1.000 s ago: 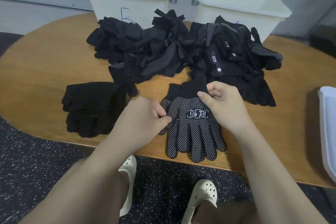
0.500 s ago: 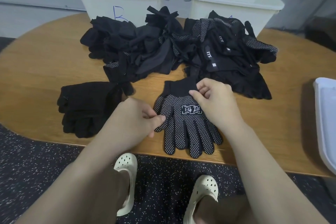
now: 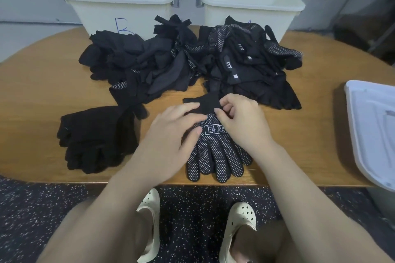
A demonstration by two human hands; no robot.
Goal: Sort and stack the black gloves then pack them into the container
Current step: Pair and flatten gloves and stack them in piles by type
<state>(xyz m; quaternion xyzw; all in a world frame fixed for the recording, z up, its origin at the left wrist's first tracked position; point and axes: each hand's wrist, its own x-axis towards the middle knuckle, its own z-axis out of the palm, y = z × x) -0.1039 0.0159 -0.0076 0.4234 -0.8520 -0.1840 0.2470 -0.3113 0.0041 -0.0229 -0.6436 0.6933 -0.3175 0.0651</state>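
A: The dotted glove [image 3: 215, 151] is laid flat at the near edge of the table [image 3: 38, 92], fingertips toward the person. The left hand [image 3: 171, 134] is spread over its left side, fingers straight and pressed down

B: And the right hand [image 3: 239, 121]?

A: Its fingers are curled, and the glove's plain cuff [image 3: 205, 103] is pinched between thumb and forefinger

B: What else is seen?

A: A neat stack of plain gloves [image 3: 96, 139] is set just left of it. The unsorted heap [image 3: 192, 64] is piled behind, against two white bins [image 3: 119, 4], one marked B. A white lid [image 3: 376, 126] is placed at the far right
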